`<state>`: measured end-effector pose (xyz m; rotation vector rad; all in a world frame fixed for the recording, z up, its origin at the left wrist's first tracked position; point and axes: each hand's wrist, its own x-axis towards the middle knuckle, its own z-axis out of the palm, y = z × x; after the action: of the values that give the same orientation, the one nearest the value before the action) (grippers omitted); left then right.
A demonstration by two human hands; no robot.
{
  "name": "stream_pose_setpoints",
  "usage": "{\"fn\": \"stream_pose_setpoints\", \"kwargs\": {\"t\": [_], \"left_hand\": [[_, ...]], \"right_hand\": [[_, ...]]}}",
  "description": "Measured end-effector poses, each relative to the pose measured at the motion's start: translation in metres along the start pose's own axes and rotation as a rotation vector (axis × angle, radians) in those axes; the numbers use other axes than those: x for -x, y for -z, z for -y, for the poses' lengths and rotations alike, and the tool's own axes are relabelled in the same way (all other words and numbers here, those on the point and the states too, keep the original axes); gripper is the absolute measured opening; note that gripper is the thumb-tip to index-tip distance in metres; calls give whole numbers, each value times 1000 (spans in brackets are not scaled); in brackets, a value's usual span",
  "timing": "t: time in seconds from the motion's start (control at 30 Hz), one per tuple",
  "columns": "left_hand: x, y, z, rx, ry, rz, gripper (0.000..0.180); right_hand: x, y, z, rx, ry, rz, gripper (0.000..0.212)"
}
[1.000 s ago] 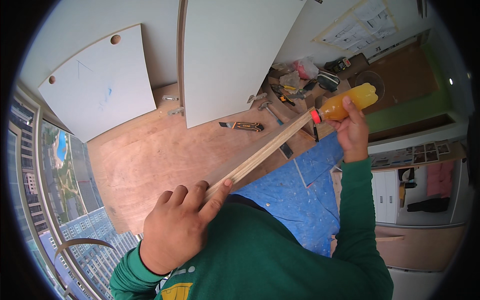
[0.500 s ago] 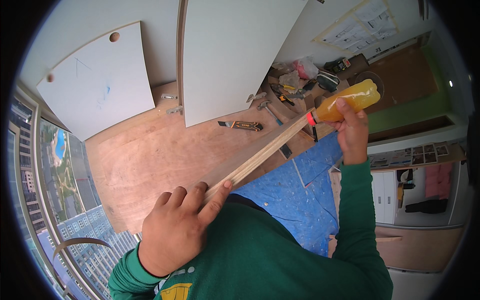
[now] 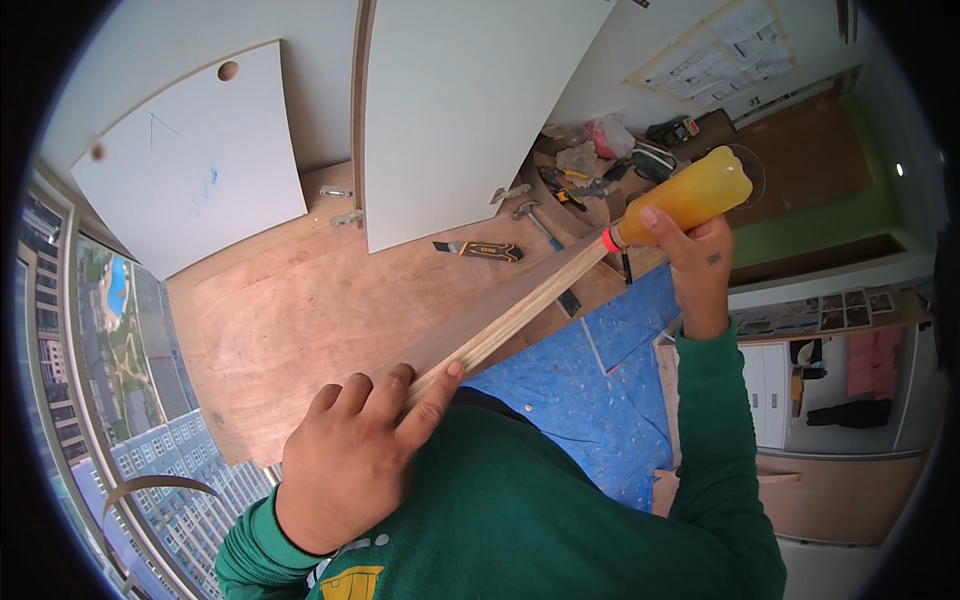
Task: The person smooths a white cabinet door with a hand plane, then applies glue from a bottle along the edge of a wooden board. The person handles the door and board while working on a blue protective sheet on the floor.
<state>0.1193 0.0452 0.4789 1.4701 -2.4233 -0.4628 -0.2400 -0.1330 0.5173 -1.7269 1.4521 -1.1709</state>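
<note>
A long, narrow plywood board (image 3: 520, 301) slants across the view, its pale layered edge facing up. Near its lower end my left hand (image 3: 347, 455) grips it, fingers over the far face and index finger along the edge. My right hand (image 3: 698, 262) is wrapped round a clear plastic bottle (image 3: 688, 193) of yellow-orange glue, thumb on top. The bottle is tipped, its base up to the right. Its red cap (image 3: 611, 240) meets the board's edge near the far end; whether glue comes out is too small to tell.
On the wooden worktop (image 3: 290, 330) lie a utility knife (image 3: 478, 251) and a hammer (image 3: 538, 224). Tools and plastic bags (image 3: 610, 137) crowd the far corner. White panels (image 3: 460, 110) stand at the back; a blue sheet (image 3: 570, 400) covers the floor. Windows line the left.
My right hand has shifted the glue bottle slightly left along the board's edge. The bottle's base has risen a little. My left hand and the board look unmoved.
</note>
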Motion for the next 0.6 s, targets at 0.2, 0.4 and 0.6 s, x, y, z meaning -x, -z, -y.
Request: {"fn": "stream_pose_setpoints", "kwargs": {"t": [0.2,0.4,0.6], "left_hand": [[1,-1,-1,8,0,-6,71],[1,-3,-1,15,2,-20,71],[2,-4,-2,11,-2,-35,71]], "right_hand": [[1,2,1,10,35,-38,25],[2,5,-2,-30,52,-64,25],[2,5,-1,3,60,21,26]]}}
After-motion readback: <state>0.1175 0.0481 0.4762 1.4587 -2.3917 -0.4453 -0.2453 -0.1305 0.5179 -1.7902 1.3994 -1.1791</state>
